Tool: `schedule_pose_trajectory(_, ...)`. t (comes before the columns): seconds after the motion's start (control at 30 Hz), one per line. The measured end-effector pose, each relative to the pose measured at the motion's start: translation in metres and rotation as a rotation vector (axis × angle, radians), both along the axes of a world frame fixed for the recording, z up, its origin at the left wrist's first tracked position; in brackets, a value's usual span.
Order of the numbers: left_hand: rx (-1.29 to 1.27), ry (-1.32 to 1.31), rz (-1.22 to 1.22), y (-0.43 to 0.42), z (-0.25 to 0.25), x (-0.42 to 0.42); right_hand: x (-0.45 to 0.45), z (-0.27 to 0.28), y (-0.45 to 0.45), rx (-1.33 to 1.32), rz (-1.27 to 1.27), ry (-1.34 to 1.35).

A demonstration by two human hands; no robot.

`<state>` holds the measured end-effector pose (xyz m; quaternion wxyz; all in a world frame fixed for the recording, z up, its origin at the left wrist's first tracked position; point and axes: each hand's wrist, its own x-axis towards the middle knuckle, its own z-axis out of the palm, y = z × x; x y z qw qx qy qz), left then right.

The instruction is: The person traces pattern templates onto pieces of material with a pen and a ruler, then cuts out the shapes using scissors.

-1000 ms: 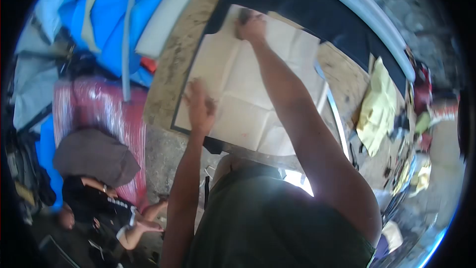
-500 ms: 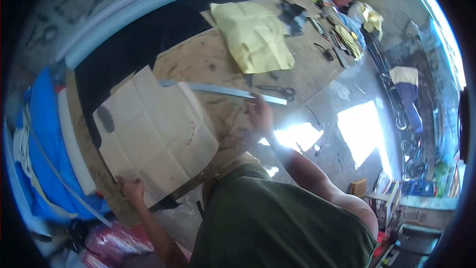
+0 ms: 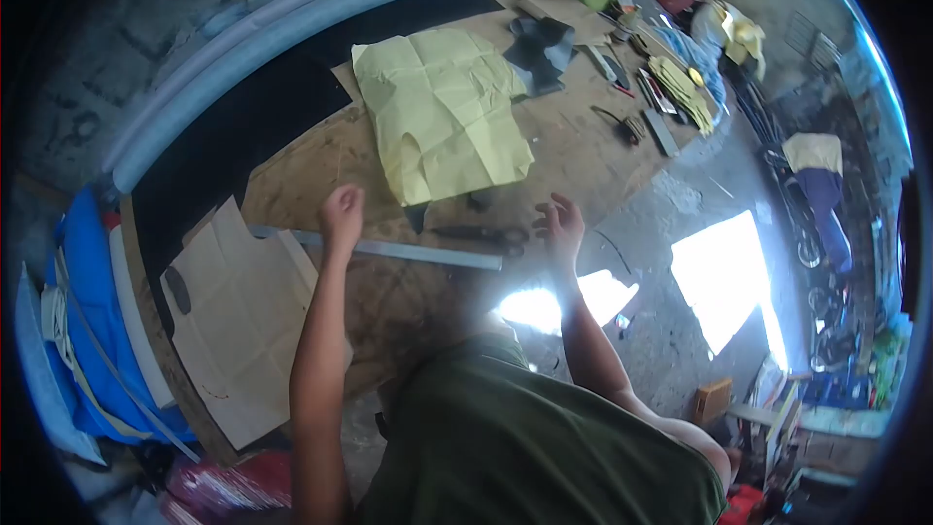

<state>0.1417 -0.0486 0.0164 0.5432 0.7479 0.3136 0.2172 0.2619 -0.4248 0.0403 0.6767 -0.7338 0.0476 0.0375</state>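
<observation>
My left hand (image 3: 342, 221) is over the table just above a long metal ruler (image 3: 428, 253), its fingers curled in and nothing visible in them. My right hand (image 3: 561, 228) hovers near the table's front edge, fingers apart and holding nothing. Beside it lies a pair of dark scissors (image 3: 486, 234), partly blurred. Beyond both hands spreads a creased yellow paper sheet (image 3: 452, 122), cut to a shape. To the left, a pale creased paper piece (image 3: 238, 321) lies flat, its right side partly covered by my left forearm.
Black material (image 3: 243, 131) and long pale blue rolls (image 3: 292, 49) line the table's far side. Tools, including a grey block (image 3: 660, 132), and folded yellow gloves (image 3: 680, 92) lie at the far right. Blue plastic (image 3: 92, 321) stands at the left. Sunlight falls on the floor (image 3: 724, 277).
My left hand has let go of the pale paper and moved up and right over the ruler. My right hand has left the ruler's end and moved right. The view has shifted.
</observation>
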Motion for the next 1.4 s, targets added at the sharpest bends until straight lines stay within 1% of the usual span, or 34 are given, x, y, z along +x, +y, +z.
schedule_pose_trajectory(0.03,0.133,0.008,-0.004,-0.004,-0.01,0.035,0.015,0.007,-0.007,0.01,0.028,0.044)
schedule_pose_trajectory(0.07,0.139,0.016,0.026,-0.002,-0.015,0.063,0.037,0.0,-0.018,0.016,0.058,0.05)
schedule_pose_trajectory(0.13,0.075,0.2,0.137,0.002,-0.024,0.119,0.079,-0.014,-0.049,-0.029,0.158,0.068)
schedule_pose_trajectory(0.2,0.009,0.392,0.242,0.009,-0.03,0.162,0.114,-0.026,-0.075,-0.102,0.218,-0.038)
schedule_pose_trajectory(0.23,-0.022,0.487,0.284,0.014,-0.029,0.181,0.126,-0.028,-0.087,-0.087,0.23,-0.026)
schedule_pose_trajectory(0.3,-0.089,0.667,0.359,0.023,-0.026,0.216,0.151,-0.029,-0.105,-0.255,0.299,-0.012)
schedule_pose_trajectory(0.37,-0.329,0.552,0.302,0.031,-0.023,0.219,0.175,-0.031,-0.114,-0.28,0.342,0.022)
schedule_pose_trajectory(0.4,-0.338,0.561,0.314,0.034,-0.006,0.221,0.187,-0.031,-0.118,-0.304,0.373,0.041)
schedule_pose_trajectory(0.43,-0.569,0.447,0.246,0.045,0.015,0.222,0.197,-0.032,-0.122,-0.328,0.401,0.063)
schedule_pose_trajectory(0.47,-0.794,0.326,0.176,0.054,0.048,0.225,0.206,-0.033,-0.124,-0.351,0.427,0.085)
schedule_pose_trajectory(0.5,-1.014,0.199,0.099,0.058,0.076,0.231,0.219,-0.031,-0.124,-0.32,0.446,0.058)
schedule_pose_trajectory(0.53,-1.234,0.07,0.017,0.055,0.092,0.239,0.231,-0.027,-0.122,-0.291,0.458,0.034)
schedule_pose_trajectory(0.6,-0.032,0.11,0.15,0.033,0.1,0.249,0.254,-0.024,-0.114,-0.295,0.434,0.02)
schedule_pose_trajectory(0.63,-0.017,0.076,0.146,0.04,0.127,0.245,0.268,-0.023,-0.109,-0.291,0.421,-0.013)
schedule_pose_trajectory(0.67,-0.002,0.037,0.177,0.056,0.141,0.237,0.283,-0.027,-0.104,-0.307,0.413,-0.067)
schedule_pose_trajectory(0.7,0.0,0.072,0.221,0.073,0.157,0.226,0.298,-0.031,-0.099,-0.323,0.409,-0.12)
schedule_pose_trajectory(0.77,0.04,0.011,0.293,0.106,0.173,0.2,0.327,-0.022,-0.074,-0.386,0.381,-0.095)
schedule_pose_trajectory(0.8,0.079,0.063,0.355,0.121,0.175,0.187,0.341,-0.021,-0.061,-0.443,0.348,-0.074)
schedule_pose_trajectory(0.83,0.076,0.077,0.356,0.141,0.169,0.172,0.357,-0.03,-0.051,-0.43,0.331,-0.079)
schedule_pose_trajectory(0.9,0.076,0.095,0.434,0.186,0.149,0.144,0.389,-0.046,-0.028,-0.422,0.313,-0.075)
schedule_pose_trajectory(0.97,0.072,0.11,0.516,0.216,0.122,0.128,0.416,-0.057,-0.005,-0.503,0.274,-0.293)
schedule_pose_trajectory(1.0,0.065,0.122,0.521,0.218,0.116,0.126,0.422,-0.056,0.006,-0.51,0.283,-0.284)
schedule_pose_trajectory(1.13,0.598,0.323,0.574,0.236,0.069,0.151,0.436,-0.039,0.037,-0.362,0.225,-0.09)
schedule_pose_trajectory(1.17,0.732,0.37,0.581,0.239,0.058,0.164,0.438,-0.04,0.037,-0.371,0.23,-0.089)
schedule_pose_trajectory(1.2,0.868,0.416,0.586,0.224,0.05,0.185,0.441,-0.041,0.035,-0.369,0.291,-0.037)
schedule_pose_trajectory(1.23,1.008,0.463,0.585,0.203,0.052,0.202,0.442,-0.042,0.032,-0.364,0.35,0.018)
schedule_pose_trajectory(1.27,1.149,0.508,0.58,0.17,0.042,0.226,0.443,-0.043,0.027,-0.358,0.406,0.073)
schedule_pose_trajectory(1.3,1.289,0.549,0.572,0.17,0.038,0.223,0.441,-0.043,0.023,-0.352,0.46,0.127)
schedule_pose_trajectory(1.33,1.101,0.283,0.372,0.116,0.042,0.251,0.436,-0.04,0.02,-0.338,0.536,0.098)
schedule_pose_trajectory(1.37,0.967,0.097,0.159,0.066,0.037,0.272,0.43,-0.034,0.018,-0.322,0.614,0.063)
schedule_pose_trajectory(1.4,0.768,0.026,-0.071,0.017,0.039,0.288,0.42,-0.013,0.019,-0.323,0.612,0.057)
